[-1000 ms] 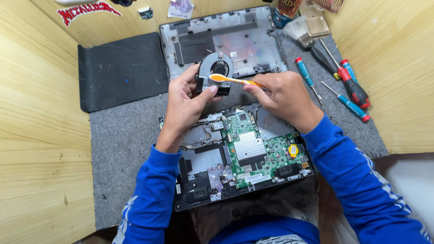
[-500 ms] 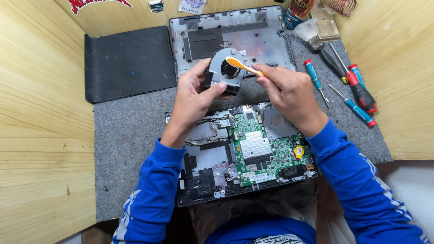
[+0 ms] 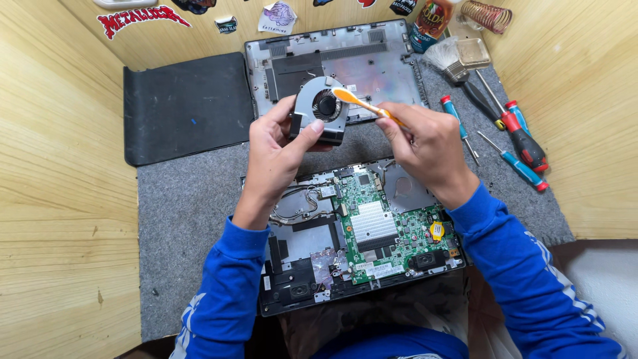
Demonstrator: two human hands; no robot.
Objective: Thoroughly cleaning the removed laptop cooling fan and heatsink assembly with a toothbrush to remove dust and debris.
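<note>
Since half a second ago, fan and hands sit a little lower in view; brush tip now over the fan hub.

Left hand (image 3: 279, 156) closed around the round grey laptop cooling fan with black housing (image 3: 320, 110), thumb across its lower edge, holding it tilted up above the grey felt mat (image 3: 186, 219) on the bench. Right hand (image 3: 425, 146) pinches the orange-handled white-tipped brush (image 3: 359, 103), tip touching the fan near its centre. Progress, judged: fan already out of the opened black laptop with green circuit board (image 3: 379, 229); grey bottom cover (image 3: 345, 63) lies removed behind; fan not yet back in the laptop. Red-and-teal screwdrivers (image 3: 522, 149) lie untouched at right.
</note>
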